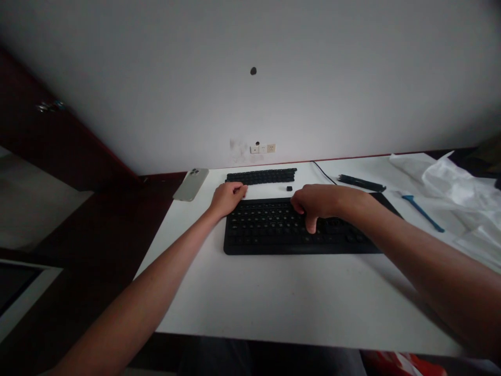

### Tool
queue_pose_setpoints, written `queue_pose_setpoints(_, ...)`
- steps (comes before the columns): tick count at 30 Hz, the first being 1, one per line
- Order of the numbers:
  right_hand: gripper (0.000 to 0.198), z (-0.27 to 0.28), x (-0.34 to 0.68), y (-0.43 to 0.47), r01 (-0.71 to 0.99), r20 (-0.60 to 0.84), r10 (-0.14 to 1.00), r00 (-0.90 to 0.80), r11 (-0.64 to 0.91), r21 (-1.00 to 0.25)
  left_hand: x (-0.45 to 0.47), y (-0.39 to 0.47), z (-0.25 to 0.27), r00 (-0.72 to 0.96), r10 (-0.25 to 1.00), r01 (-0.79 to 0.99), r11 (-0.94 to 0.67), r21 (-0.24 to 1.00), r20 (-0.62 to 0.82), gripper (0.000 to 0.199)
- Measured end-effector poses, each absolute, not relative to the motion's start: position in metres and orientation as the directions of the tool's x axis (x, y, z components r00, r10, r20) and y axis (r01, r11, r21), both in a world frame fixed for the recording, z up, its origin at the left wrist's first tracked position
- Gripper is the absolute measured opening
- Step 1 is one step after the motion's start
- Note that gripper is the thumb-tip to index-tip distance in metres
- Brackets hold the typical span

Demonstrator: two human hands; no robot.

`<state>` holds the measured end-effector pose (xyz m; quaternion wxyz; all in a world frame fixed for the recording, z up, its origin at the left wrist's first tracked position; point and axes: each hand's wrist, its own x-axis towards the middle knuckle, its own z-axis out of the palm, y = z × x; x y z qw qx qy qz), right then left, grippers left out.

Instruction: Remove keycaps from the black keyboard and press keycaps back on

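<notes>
A black keyboard (270, 245) lies on the white table, with pale spots across its upper rows where keycaps appear to be off. My left hand (228, 199) rests at its upper left corner, fingers curled in and thumb near the index finger; what they hold, if anything, is hidden. Over the middle-right keys is my right hand (326, 201), thumb pointing down onto the keys and apart from the bent fingers. Nothing shows between them. Behind the keyboard sit rows of black keycaps (261, 176) and one lone keycap (289, 188).
A phone (191, 184) lies at the table's left edge. To the right are a long black piece (362, 183), a blue tool (422, 213) and crumpled white plastic sheeting (450, 180). A cable (324, 172) runs behind the keyboard. Wall sockets (263, 149) are above the table (274, 297).
</notes>
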<state>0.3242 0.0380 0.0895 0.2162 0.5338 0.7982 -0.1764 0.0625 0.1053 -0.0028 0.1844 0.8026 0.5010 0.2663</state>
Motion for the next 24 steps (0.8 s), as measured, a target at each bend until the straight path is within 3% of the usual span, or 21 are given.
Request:
queue_pose_setpoints(8, 0.043, 0.091, 0.336, 0.038, 0.919, -0.545, 0.751, -0.373, 0.381, -0.105, 0.061, 0.107, -0.004, 0.368, 0.895, 0.695, -0.446, 0.565, 0.254, 0.045)
queue_pose_setpoints(11, 0.032, 0.099, 0.339, 0.04, 0.895, -0.53, 0.725, -0.441, 0.401, -0.195, 0.061, 0.106, -0.003, 0.366, 0.896, 0.697, -0.443, 0.563, 0.252, 0.045)
queue_pose_setpoints(14, 0.018, 0.1, 0.344, 0.05, 0.831, -0.282, 0.788, -0.548, 0.473, -0.292, 0.061, 0.106, -0.003, 0.37, 0.893, 0.698, -0.448, 0.558, 0.255, 0.045)
queue_pose_setpoints(17, 0.023, 0.088, 0.353, 0.065, 0.854, -0.006, 0.87, -0.492, 0.481, -0.2, 0.061, 0.107, -0.003, 0.367, 0.896, 0.702, -0.444, 0.557, 0.252, 0.044)
queue_pose_setpoints(20, 0.028, 0.07, 0.362, 0.077, 0.884, 0.013, 0.888, -0.46, 0.459, -0.087, 0.061, 0.107, -0.003, 0.363, 0.897, 0.703, -0.442, 0.558, 0.253, 0.045)
queue_pose_setpoints(24, 0.031, 0.051, 0.364, 0.084, 0.874, 0.02, 0.881, -0.473, 0.472, -0.116, 0.061, 0.107, -0.003, 0.365, 0.895, 0.693, -0.446, 0.567, 0.257, 0.045)
